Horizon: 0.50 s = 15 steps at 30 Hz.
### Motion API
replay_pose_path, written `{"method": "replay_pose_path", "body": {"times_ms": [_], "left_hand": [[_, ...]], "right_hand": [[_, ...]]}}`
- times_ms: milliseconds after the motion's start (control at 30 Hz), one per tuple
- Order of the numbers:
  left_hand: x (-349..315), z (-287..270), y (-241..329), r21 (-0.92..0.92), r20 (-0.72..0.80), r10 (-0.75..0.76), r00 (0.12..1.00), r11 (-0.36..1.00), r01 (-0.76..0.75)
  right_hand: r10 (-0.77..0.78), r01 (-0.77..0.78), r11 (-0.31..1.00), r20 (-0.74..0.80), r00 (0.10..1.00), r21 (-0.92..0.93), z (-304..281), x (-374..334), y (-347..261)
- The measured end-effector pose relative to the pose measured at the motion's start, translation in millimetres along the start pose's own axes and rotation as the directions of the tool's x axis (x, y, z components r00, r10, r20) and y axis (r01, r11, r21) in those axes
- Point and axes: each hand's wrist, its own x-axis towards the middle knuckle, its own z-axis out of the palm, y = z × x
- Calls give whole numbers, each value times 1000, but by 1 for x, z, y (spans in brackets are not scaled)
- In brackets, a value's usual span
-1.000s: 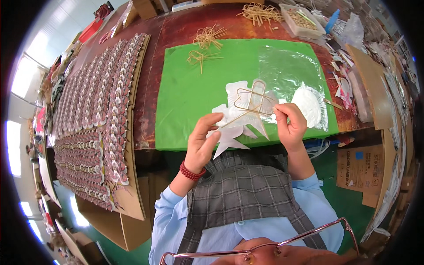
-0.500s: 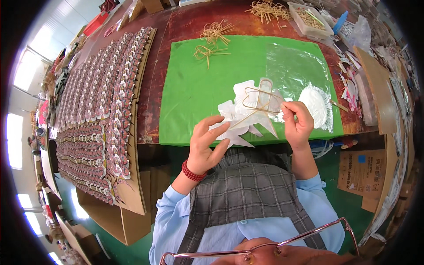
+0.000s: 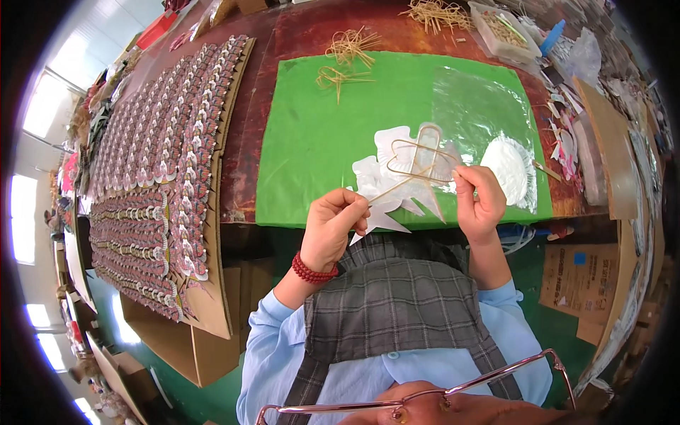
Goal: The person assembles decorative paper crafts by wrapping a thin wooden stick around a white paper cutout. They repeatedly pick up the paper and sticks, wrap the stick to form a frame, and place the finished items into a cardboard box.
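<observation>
A frame of thin bent bamboo strips [image 3: 409, 172] is held in the air between my two hands. My left hand [image 3: 334, 223] pinches the end of its straight strip. With thumb and forefinger closed, my right hand [image 3: 479, 200] grips the looped side of the same frame. Below it lie white paper cut-outs [image 3: 367, 173] with lobed and pointed edges, partly hidden by the frame. They rest on a green cloth-covered board [image 3: 312, 156]. Just right of my right hand, a mound of white paste [image 3: 507, 168] sits on a clear plastic sheet [image 3: 460, 95].
More bamboo frames [image 3: 350, 47] lie at the board's far edge, with another pile [image 3: 438, 15] behind. A plastic tub [image 3: 501, 34] holds small pieces at the far right. Rows of patterned cut-outs [image 3: 152, 142] cover cardboard on the left. Cardboard boxes [image 3: 579, 282] stand below the table.
My left hand has closed its spread fingers onto the end of the frame's straight strip. My right hand keeps its hold, and the frame stays nearly in place.
</observation>
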Motion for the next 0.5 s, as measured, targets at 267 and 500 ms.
{"method": "replay_pose_path", "body": {"times_ms": [267,500], "left_hand": [[1,-2,-5,45,-40,36,999,998,-34],[-1,-2,-2,79,-75,65,995,995,-59]], "right_hand": [[5,-5,1000,7,1000,15,2,-1,3],[4,-4,1000,-3,1000,14,1,0,5]]}}
